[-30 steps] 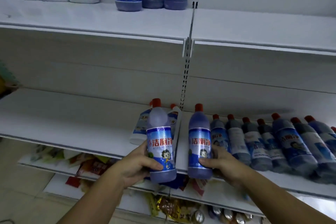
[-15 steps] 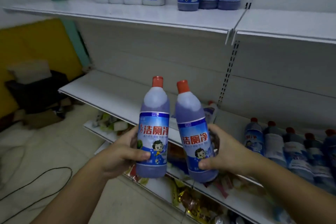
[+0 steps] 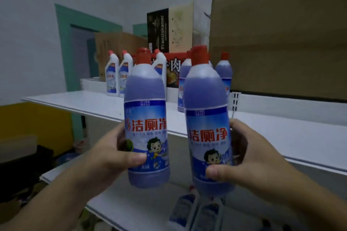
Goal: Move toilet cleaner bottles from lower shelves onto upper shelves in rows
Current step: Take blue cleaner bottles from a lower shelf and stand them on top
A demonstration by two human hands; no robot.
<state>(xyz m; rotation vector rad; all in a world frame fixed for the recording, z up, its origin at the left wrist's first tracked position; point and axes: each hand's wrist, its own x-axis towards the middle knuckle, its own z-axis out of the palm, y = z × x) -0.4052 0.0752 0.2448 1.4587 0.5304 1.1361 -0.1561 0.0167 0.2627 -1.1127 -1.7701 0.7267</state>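
My left hand grips a purple toilet cleaner bottle with a red cap, held upright. Beside it, my right hand grips a second purple bottle of the same kind, also upright. Both are raised in front of the white upper shelf. At the back of that shelf stand purple bottles and white angled-neck bottles in a row. On the lower shelf below my hands, more bottles lie partly hidden.
Cardboard boxes and a dark carton sit behind the upper shelf. A green door frame and yellow wall panel are at left, with dark boxes on the floor below.
Both hands have lifted their bottles from the lower shelf up to the level of the upper shelf. The view has swung upward and left.
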